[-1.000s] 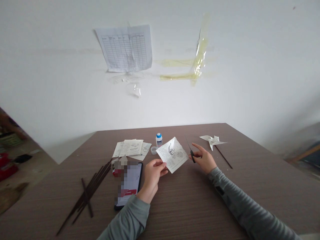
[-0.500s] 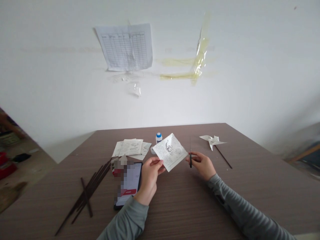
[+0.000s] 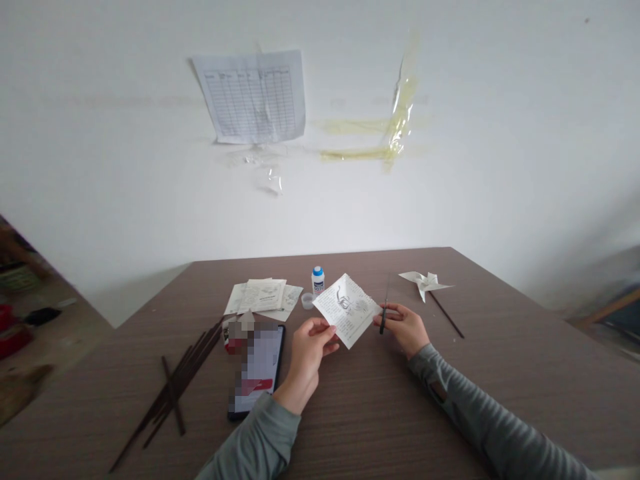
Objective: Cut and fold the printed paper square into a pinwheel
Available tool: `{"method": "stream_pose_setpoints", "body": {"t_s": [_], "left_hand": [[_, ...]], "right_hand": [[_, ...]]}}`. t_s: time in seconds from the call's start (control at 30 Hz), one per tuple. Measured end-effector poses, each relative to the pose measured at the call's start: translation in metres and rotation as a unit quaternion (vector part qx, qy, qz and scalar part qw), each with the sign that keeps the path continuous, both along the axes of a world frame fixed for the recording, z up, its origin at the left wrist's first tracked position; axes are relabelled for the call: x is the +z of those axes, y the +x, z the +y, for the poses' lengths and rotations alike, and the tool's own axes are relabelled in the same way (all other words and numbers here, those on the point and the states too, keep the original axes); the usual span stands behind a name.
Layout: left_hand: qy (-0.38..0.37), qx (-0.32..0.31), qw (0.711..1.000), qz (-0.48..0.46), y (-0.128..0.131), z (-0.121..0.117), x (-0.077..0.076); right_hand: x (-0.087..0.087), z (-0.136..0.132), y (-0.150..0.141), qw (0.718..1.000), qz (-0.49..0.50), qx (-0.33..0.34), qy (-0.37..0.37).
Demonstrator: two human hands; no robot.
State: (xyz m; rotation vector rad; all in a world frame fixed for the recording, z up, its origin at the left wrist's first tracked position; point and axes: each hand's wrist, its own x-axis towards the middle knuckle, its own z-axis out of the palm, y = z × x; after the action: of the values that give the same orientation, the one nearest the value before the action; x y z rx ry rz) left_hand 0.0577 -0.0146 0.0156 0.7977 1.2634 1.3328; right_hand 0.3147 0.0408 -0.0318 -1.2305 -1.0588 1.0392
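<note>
My left hand (image 3: 309, 350) pinches the lower left edge of a square of printed paper (image 3: 347, 310), which carries small text and a line drawing. My right hand (image 3: 405, 327) holds small dark-handled scissors (image 3: 383, 313) upright, with the thin blades pointing away from me. The scissors sit just beside the paper's right corner and do not appear to touch it. The blades look shut, though they are too thin to be sure.
On the brown wood-grain table (image 3: 350, 413) are a paper pinwheel (image 3: 423, 282) on a dark stick, a white glue bottle (image 3: 317, 280), a small clear cup (image 3: 307, 301), stacked papers (image 3: 263, 297), a phone (image 3: 257, 373) and several dark sticks (image 3: 173, 387).
The paper has swung back to a lower, more level position. My right hand has moved slightly toward its corner, and the scissors have gone from leaning left to nearly upright.
</note>
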Motion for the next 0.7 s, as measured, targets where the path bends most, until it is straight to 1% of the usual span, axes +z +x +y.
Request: {"method": "stream_pose_setpoints", "body": {"t_s": [0.23,0.53,0.7], "left_hand": [[-0.022,-0.033,0.999,-0.008,0.002,-0.002,0.0],[-0.024,-0.059,0.998,0.0,0.005,-0.004,-0.003],[-0.024,-0.065,0.998,0.005,0.005,-0.004,-0.003]], "right_hand": [[0.002,-0.001,-0.002,1.0,0.022,-0.016,0.01],[0.008,-0.004,-0.007,0.999,0.047,-0.019,0.012],[0.007,-0.005,-0.011,0.996,0.069,-0.047,0.022]]}}
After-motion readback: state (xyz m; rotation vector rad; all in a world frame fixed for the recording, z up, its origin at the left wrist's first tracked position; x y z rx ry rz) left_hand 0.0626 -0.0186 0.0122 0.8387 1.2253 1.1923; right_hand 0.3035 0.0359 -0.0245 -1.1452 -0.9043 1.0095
